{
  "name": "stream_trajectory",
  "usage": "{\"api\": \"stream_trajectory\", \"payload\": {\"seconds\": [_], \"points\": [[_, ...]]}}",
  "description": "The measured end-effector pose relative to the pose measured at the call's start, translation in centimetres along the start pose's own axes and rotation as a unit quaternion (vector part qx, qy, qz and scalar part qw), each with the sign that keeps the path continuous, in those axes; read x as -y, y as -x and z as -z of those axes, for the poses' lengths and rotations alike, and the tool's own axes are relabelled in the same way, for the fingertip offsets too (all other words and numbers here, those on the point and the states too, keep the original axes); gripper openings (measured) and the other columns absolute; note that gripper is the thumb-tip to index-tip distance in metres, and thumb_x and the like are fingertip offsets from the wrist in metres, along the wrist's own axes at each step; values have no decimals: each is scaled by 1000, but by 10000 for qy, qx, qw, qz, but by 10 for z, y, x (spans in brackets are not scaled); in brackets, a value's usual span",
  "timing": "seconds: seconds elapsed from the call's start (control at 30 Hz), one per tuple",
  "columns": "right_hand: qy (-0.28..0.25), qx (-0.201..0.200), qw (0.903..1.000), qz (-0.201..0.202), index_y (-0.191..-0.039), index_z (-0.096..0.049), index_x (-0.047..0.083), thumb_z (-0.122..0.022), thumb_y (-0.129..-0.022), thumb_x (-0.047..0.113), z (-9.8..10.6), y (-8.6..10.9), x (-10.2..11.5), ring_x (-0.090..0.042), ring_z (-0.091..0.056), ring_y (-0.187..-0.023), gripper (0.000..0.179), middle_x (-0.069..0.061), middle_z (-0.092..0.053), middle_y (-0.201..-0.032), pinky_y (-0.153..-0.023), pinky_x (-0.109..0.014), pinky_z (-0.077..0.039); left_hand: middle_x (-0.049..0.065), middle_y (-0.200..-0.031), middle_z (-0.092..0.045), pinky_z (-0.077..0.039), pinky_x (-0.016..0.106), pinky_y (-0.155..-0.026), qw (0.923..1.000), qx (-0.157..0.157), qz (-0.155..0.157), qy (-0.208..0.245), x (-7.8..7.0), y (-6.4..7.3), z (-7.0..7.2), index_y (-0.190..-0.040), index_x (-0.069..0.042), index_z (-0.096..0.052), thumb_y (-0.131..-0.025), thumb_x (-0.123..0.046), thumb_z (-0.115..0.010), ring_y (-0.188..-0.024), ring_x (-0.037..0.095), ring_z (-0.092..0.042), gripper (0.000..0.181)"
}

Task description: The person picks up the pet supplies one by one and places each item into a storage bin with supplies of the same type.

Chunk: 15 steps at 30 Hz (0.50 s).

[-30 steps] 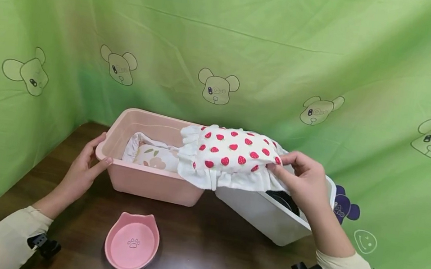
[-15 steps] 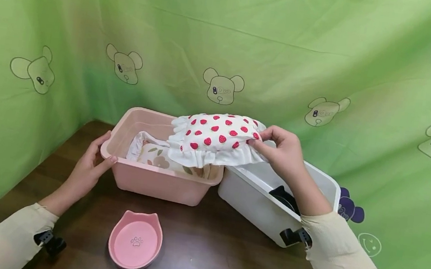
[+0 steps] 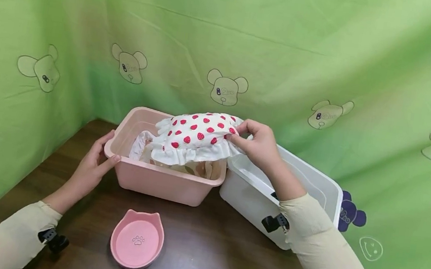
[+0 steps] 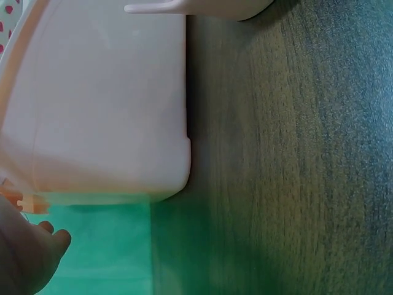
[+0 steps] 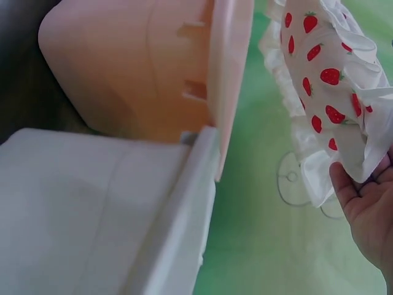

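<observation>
My right hand (image 3: 256, 145) pinches the right end of a small white pillow (image 3: 199, 134) with red strawberries and a ruffled edge. The pillow hangs tilted over the pink plastic bin (image 3: 163, 187), its left end lower. In the right wrist view the fingertips (image 5: 342, 178) hold its ruffled corner. Around the left corner of the pink bin's rim, my left hand (image 3: 91, 163) grips with the thumb at the front and fingers at the side. Inside that bin lies a flowered cloth piece with a ruffled edge (image 3: 140, 145), partly hidden by the pillow.
Beside the pink bin, a white plastic bin (image 3: 246, 209) stands at an angle, with something black inside mostly hidden by my right arm. A pink cat-eared bowl (image 3: 137, 244) with a paw print is nearer on the brown table (image 3: 200, 250). A green curtain (image 3: 179, 34) hangs behind.
My right hand has carried the strawberry pillow leftward from above the white bin to over the pink bin. The left hand has stayed on the pink bin's corner.
</observation>
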State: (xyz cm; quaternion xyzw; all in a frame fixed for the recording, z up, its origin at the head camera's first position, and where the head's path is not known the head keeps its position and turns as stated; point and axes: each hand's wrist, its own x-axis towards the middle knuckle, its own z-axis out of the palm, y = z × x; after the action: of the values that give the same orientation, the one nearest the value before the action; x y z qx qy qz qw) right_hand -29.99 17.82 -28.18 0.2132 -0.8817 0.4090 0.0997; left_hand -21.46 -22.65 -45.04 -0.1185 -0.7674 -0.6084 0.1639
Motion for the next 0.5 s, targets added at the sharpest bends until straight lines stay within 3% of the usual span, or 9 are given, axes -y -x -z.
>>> {"api": "stream_trajectory", "payload": {"seconds": [0.27, 0.5], "points": [[251, 452, 9986, 137, -85, -69, 12, -82, -87, 19, -22, -17, 0, -18, -65, -92, 15, -3, -72, -88, -77, -34, -53, 16, -167, -26, -32, 4, -104, 9998, 111, 98, 100, 1, -2, -7, -162, -7, -24, -103, -11, -60, -145, 36, -33, 69], [407, 707, 9963, 257, -84, -69, 14, -81, -86, 21, -37, -40, 12, -18, -65, -89, 14, -2, -72, -88, -81, -35, -52, 14, -167, -26, -32, 4, -103, 9998, 99, 175, 42, -1, -2, -9, -163, -10, -23, -104, -13, -60, -145, 36, -34, 70]]}}
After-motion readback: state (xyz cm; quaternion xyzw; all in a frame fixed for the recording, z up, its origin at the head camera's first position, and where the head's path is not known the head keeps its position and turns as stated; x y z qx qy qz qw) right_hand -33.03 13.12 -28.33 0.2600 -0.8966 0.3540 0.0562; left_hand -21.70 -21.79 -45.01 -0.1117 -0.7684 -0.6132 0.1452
